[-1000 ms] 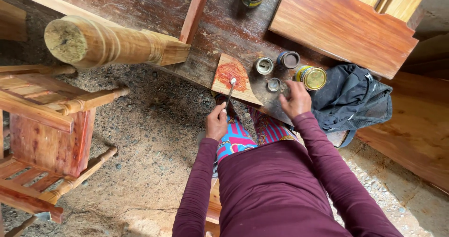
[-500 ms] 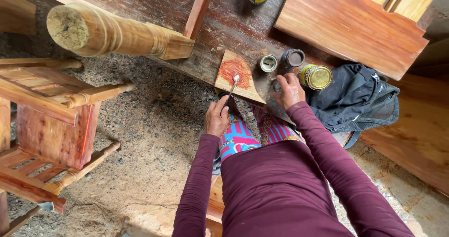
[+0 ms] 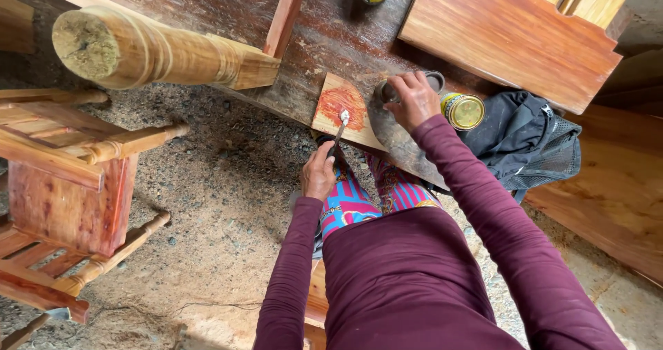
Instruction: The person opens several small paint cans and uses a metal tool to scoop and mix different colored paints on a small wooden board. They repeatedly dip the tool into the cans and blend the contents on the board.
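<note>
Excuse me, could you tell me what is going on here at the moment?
A person in a maroon top sits over a small wooden board smeared with reddish paste. The left hand holds a small spatula with its tip on the paste. The right hand rests on a small round tin beside a gold-lidded can. A dark bag lies to the right, a turned wooden post and a wooden chair to the left.
</note>
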